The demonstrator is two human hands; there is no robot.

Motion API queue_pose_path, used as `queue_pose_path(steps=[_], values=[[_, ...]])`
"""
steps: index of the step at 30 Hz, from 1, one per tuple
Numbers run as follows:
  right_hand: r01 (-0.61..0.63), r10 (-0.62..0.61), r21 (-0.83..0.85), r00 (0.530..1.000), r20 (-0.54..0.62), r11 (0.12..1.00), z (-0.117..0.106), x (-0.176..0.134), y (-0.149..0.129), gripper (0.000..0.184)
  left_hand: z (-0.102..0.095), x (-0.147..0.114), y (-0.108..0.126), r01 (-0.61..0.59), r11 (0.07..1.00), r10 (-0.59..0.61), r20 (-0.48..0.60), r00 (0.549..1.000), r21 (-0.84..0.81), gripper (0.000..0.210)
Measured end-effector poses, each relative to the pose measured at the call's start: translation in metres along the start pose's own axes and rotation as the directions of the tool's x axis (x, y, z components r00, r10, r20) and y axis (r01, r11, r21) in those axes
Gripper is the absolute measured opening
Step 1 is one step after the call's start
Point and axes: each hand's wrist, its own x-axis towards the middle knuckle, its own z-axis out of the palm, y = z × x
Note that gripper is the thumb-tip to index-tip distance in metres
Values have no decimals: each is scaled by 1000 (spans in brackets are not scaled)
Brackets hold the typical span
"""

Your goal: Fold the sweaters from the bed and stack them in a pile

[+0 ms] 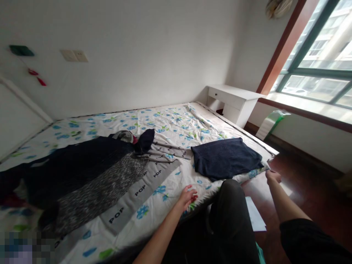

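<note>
My right hand is closed at the bed's near right corner, pinching the edge of the white floral sheet. My left hand is at the near edge of the bed, over the sheet, with its fingers loosely curled and apart, holding nothing. Between and beyond my hands lies a dark navy garment, spread fairly flat. To the left, a dark top, a speckled grey knit piece and a grey cloth printed "POP" lie overlapped on the sheet. My bent knee is against the bed's edge.
A white desk stands past the bed's far right corner, beneath the window side. A white and green package leans by the wall. White paper lies on the dark red floor. A red tassel hangs at the left.
</note>
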Motion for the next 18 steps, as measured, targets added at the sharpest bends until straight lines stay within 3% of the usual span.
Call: queue_pose_path(steps=[2, 3, 5, 7, 9, 10, 13, 15, 16, 18], values=[[-150, 150, 0, 989, 3, 989, 21, 3, -3, 28, -39, -3, 8, -40, 987, 35, 38, 999, 156, 63], [-130, 130, 20, 991, 22, 991, 32, 2, -10, 35, -60, -6, 14, -77, 968, 70, 40, 997, 238, 60], [73, -77, 50, 993, 84, 996, 54, -11, -31, 42, -108, -13, 29, -156, 901, 173, -5, 985, 404, 54], [278, -282, 50, 934, 219, 959, 73, -35, -57, 44, -161, -26, 46, -204, 802, 306, -93, 947, 561, 49], [430, -416, 64, 808, 417, 900, 91, -71, -83, 44, -218, -44, 61, -211, 692, 443, -174, 880, 690, 46], [494, -459, 83, 717, 525, 866, 99, -92, -94, 43, -247, -55, 68, -194, 639, 498, -209, 842, 744, 45], [658, -472, 139, 360, 805, 740, 119, -157, -118, 41, -325, -90, 79, -7, 472, 613, -323, 721, 882, 48], [773, -421, 171, 135, 897, 611, 129, -196, -125, 43, -358, -110, 79, 192, 339, 645, -376, 666, 921, 54], [822, -405, 175, 72, 912, 542, 133, -212, -127, 44, -368, -117, 77, 276, 278, 645, -392, 656, 920, 57], [892, -407, 146, 46, 912, 429, 138, -236, -126, 44, -373, -125, 73, 363, 191, 633, -397, 664, 912, 63]])
